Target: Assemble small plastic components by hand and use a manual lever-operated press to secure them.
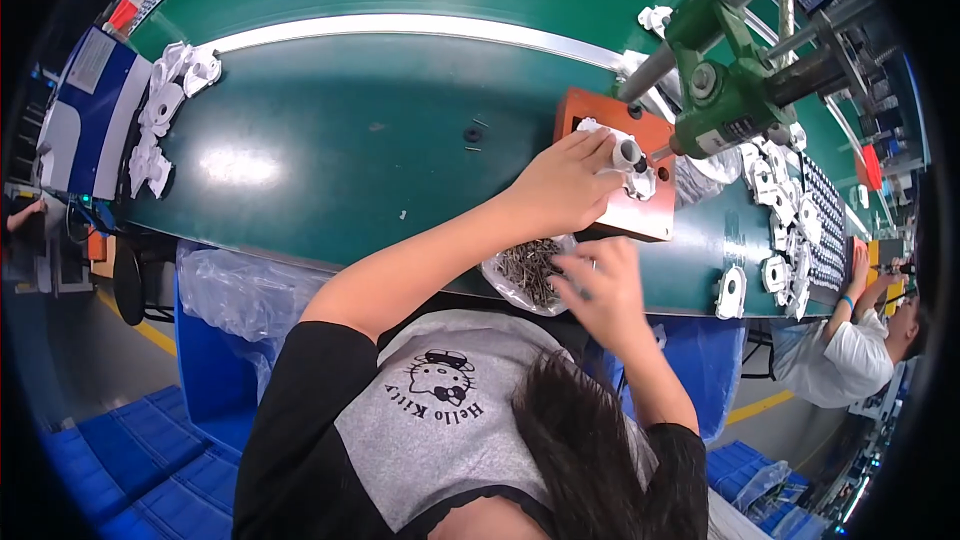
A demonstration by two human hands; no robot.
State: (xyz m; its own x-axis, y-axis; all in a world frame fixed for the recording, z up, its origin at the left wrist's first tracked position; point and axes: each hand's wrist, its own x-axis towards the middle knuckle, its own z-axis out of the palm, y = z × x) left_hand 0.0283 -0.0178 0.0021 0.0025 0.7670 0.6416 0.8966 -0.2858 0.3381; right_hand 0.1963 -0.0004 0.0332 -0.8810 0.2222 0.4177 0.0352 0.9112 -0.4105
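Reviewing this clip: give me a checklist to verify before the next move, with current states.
1. White part on the orange block: ok; exact seating, cannot tell.
2. Left hand on the white part: ok, fingers touching it.
3. Fingers well away from the green press tip: not ok, they appear close in this view.
4. Metal pins within reach: ok, right hand beside them.
5. Pin in right hand: cannot tell.
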